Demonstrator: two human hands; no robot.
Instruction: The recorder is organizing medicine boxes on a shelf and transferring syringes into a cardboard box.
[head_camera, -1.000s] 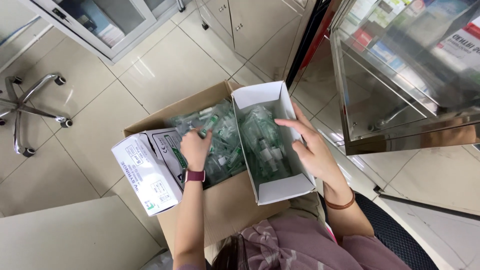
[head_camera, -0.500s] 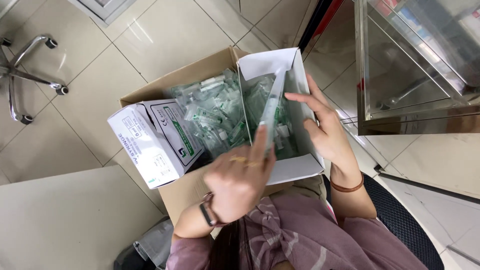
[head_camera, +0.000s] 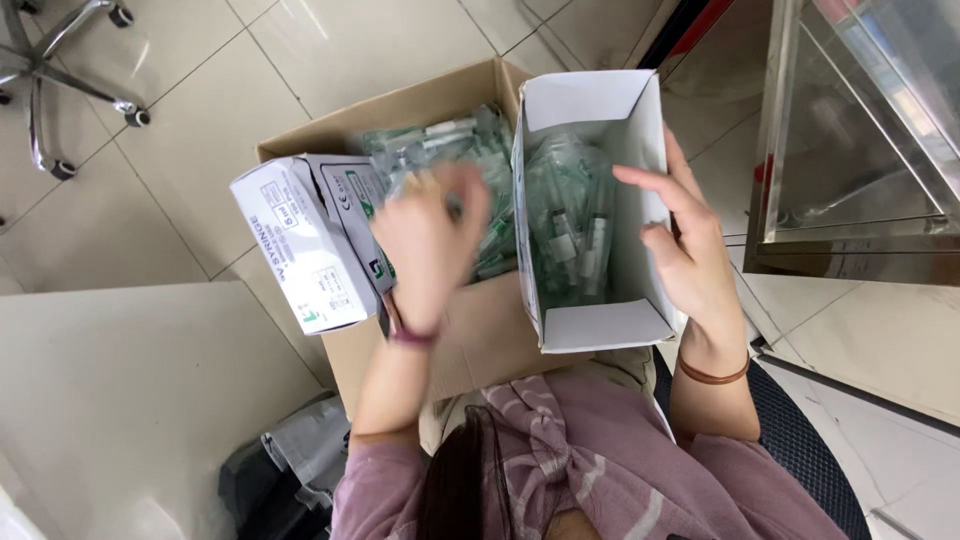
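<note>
Steadying the open white cardboard box (head_camera: 600, 325) of clear-wrapped syringes (head_camera: 570, 230), right hand (head_camera: 690, 255) rests fingers spread on its side wall; blurred left hand (head_camera: 430, 245), grip indistinct, hovers over loose packets in the brown carton (head_camera: 400, 105), beside a closed white box (head_camera: 300, 245).
</note>
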